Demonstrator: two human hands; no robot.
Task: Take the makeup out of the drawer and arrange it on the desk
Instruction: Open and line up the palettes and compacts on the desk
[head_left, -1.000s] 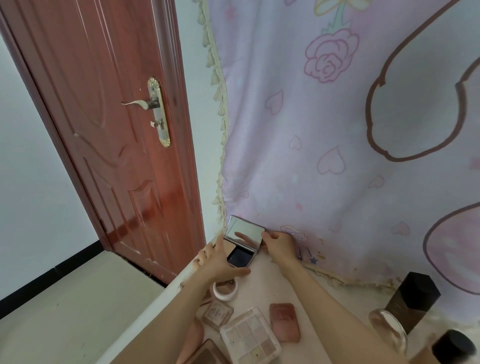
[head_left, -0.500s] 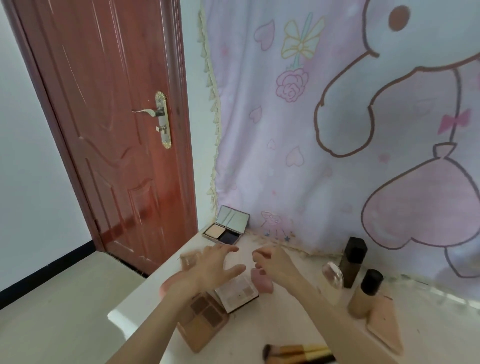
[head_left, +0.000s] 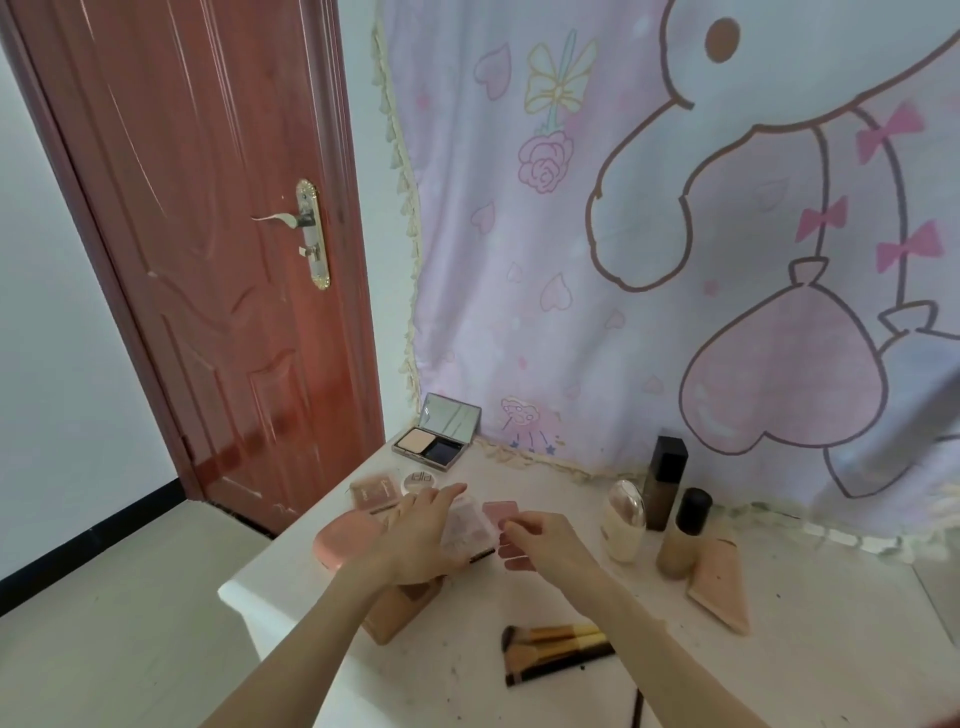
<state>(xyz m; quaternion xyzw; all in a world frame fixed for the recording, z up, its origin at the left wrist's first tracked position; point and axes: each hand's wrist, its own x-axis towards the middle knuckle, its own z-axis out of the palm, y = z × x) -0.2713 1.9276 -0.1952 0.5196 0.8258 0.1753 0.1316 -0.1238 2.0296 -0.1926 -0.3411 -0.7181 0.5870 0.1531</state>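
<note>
I can make out only one piece of lettering: dark print on the white lid of a small round jar (head_left: 418, 479) near the back left of the desk (head_left: 779, 654); it seems to read "Idla", but I cannot be sure. A pink compact (head_left: 372, 491) beside it carries faint script I cannot read

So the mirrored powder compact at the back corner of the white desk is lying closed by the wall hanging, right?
Not closed. In the head view the mirrored powder compact sits open at the back corner of the white desk, lid raised against the pink cartoon wall hanging, showing a beige pan and a dark one.
</note>
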